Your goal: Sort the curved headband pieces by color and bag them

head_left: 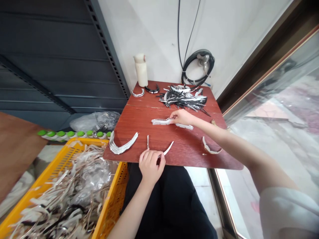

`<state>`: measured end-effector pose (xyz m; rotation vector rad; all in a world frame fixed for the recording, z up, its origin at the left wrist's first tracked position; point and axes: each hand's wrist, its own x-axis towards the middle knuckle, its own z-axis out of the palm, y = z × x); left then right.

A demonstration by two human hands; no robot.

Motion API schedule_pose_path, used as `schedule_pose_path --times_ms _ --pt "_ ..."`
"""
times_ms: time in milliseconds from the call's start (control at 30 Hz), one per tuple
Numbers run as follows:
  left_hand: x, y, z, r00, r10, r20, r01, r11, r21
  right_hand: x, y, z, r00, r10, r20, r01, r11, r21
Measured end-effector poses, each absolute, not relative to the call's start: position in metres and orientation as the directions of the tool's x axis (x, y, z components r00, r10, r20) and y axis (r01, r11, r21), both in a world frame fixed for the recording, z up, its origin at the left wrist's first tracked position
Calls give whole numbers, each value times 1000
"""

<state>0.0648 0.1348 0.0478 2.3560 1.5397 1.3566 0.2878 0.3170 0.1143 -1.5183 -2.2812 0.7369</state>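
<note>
Near the table's front edge, my left hand [152, 163] is closed over a thin curved strip [169, 148], pale on its visible face. One end of a strip sticks up beside the fingers, and the middle is hidden under them. Farther in, my right hand [182, 117] pinches a long white strip [161, 121] with a wavy edge. Another white piece [184, 126] shows below that hand; I cannot tell whether the two are joined. To the left lies a nested bundle of curved silvery-white strips [122, 148]. A single curved strip [210, 150] rests at the right.
A pile of black and white strips [184, 99] covers the back of the red-brown table [139, 114]. A cream flask [141, 71] and small curved bundles stand at the back left. A yellow crate [116, 186] of scraps is at the left, a glass door [274, 109] at the right.
</note>
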Motion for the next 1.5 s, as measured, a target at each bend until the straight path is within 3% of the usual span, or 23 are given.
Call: schedule_pose_path --times_ms 167,367,533,600,733,967,1100,1200,1333,1433,1500 --pt "64 136 47 136 752 646 738 -511 440 295 326 116 -406 906 -121 691 218 -689" --pt "64 136 46 140 746 651 735 -519 437 300 330 130 -391 917 -74 688 238 -686" --pt "65 136 47 145 742 655 738 -522 428 306 332 134 -436 890 -135 617 186 -764" --pt "64 136 47 144 741 656 738 -522 427 305 332 127 -470 874 -122 634 238 -735" --pt "63 137 47 146 729 669 741 -529 414 301 332 110 -478 877 38 697 406 -591" --pt "61 140 46 174 689 703 741 -562 368 301 321 111 -509 860 -36 710 395 -582" --pt "59 142 44 191 667 720 742 -578 339 301 317 110 -568 818 89 666 521 -533" --pt "57 144 41 212 644 735 746 -592 304 315 330 113 -369 905 214 768 426 -477" --pt "56 145 39 214 646 733 759 -582 291 368 369 125 144 939 313 934 -25 -356" --pt "56 146 38 222 647 729 754 -588 292 418 395 127 217 936 276 945 -130 -301" --pt "55 147 38 230 641 732 752 -594 284 444 403 123 151 960 238 965 -90 -248"
